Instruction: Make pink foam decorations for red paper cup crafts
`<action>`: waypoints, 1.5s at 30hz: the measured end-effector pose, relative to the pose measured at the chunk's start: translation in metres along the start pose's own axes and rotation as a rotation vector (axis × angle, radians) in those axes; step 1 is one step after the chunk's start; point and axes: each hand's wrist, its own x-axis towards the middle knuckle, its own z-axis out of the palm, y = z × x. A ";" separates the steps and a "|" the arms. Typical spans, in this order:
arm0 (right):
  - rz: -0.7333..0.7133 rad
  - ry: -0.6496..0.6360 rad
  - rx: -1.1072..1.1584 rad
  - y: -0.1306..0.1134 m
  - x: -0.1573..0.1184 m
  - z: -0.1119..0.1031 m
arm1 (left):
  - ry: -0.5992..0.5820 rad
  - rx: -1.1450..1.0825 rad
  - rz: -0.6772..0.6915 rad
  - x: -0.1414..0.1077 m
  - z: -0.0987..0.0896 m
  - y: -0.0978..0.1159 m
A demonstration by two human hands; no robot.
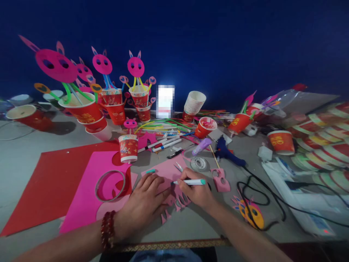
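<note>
A white marker with a teal end is pinched in my right hand, its tip down at a light pink sheet. Small shapes have been cut out along the sheet's near edge. My left hand lies over the sheet's left part, fingers stretched out and holding nothing. Just beyond its fingertips is a teal marker cap. Scissors lie partly behind my right hand, so I see only their blades. A tape roll sits past that hand.
Paper cups with pink animal figures stand at the back left. On the left lie red and magenta sheets under a large tape ring. A blue glue gun trails a black cord on the right, near stacked cups.
</note>
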 end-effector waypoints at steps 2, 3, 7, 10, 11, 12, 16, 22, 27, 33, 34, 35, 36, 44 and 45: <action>0.002 0.004 0.005 0.001 0.000 0.000 | -0.010 -0.005 -0.004 0.000 0.000 0.000; 0.001 0.006 0.008 0.002 0.000 0.000 | -0.010 -0.006 -0.007 0.000 0.000 0.000; -0.004 -0.008 0.021 0.003 -0.001 0.001 | -0.008 -0.010 -0.004 -0.001 -0.002 0.001; -0.008 -0.011 0.031 0.002 -0.001 0.001 | -0.010 -0.015 -0.005 -0.001 -0.002 0.001; -0.007 -0.007 0.032 0.002 0.000 0.001 | -0.008 -0.014 -0.008 -0.001 -0.002 0.001; -0.004 -0.004 0.033 0.002 0.000 0.001 | -0.006 -0.013 -0.007 -0.001 -0.002 0.001; -0.005 -0.011 0.027 0.001 -0.001 0.001 | -0.004 -0.003 0.001 0.000 -0.001 0.001; -0.006 -0.031 0.012 0.002 -0.001 0.001 | 0.001 0.008 0.003 -0.001 -0.001 0.001; 0.003 -0.004 0.013 0.002 0.000 0.001 | 0.004 0.006 0.006 -0.001 0.001 0.000; 0.001 0.015 0.009 0.001 0.000 0.000 | 0.012 0.005 0.006 0.000 0.000 0.001; -0.002 0.012 0.008 0.002 -0.001 0.000 | 0.014 0.006 0.007 0.000 0.000 0.001; -0.003 0.008 0.008 0.003 -0.001 0.000 | 0.016 0.005 0.005 0.000 0.000 0.001; -0.003 0.003 0.009 0.003 -0.001 0.000 | 0.017 0.003 0.004 0.000 -0.001 0.001; -0.002 0.001 0.026 0.004 -0.001 0.001 | 0.023 0.004 0.011 0.000 -0.002 0.001; 0.001 -0.003 0.028 0.004 -0.001 0.001 | 0.021 0.003 0.008 0.000 -0.002 0.001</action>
